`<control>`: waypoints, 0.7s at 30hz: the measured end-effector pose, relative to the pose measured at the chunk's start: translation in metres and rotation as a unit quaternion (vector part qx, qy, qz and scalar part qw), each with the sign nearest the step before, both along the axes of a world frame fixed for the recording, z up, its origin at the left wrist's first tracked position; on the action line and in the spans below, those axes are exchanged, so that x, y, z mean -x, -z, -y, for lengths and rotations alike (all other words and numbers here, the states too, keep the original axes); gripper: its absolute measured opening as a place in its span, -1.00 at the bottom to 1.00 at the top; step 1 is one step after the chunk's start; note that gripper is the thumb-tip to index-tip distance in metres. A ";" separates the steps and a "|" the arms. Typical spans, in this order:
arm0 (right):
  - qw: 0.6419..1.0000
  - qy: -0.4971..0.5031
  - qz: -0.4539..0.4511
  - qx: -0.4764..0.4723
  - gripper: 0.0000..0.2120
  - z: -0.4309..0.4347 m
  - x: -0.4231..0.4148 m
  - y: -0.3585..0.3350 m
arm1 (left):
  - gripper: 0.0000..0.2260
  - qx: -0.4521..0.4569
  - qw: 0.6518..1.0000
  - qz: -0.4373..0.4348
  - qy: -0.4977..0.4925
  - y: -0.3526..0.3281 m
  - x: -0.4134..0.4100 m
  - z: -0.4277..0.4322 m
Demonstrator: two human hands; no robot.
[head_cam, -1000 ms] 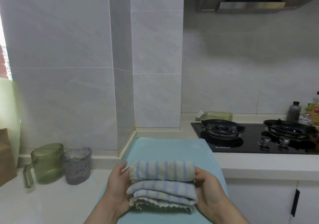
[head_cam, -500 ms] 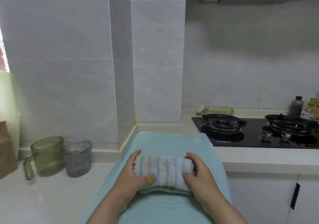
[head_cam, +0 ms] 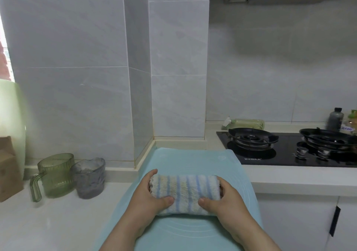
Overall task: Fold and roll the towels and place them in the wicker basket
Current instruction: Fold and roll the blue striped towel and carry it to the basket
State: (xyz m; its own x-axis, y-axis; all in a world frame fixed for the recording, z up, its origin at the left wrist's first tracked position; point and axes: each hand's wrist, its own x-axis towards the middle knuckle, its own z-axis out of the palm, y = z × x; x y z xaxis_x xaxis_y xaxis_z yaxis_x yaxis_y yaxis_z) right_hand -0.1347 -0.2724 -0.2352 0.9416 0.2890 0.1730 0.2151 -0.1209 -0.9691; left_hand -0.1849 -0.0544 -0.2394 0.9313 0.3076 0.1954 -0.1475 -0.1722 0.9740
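A white towel with blue and yellow stripes lies rolled into a short thick cylinder on a light blue mat. My left hand grips its left end, thumb on the near side and fingers curled over the far side. My right hand grips the right end the same way. No wicker basket is in view.
A green ribbed jug and a grey cup stand on the white counter to the left, next to a brown paper bag. A black gas hob with bottles behind it lies to the right. Tiled walls rise close behind the mat.
The towel went from a loose stack of folds to a tight roll. Both hands moved from its sides to wrap round its ends, and the view tilted down.
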 end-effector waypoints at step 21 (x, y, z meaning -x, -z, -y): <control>0.998 -0.057 -0.033 -0.012 -0.58 0.014 0.000 -0.001 | -0.53 0.061 0.995 -0.026 0.077 0.002 0.011 -0.020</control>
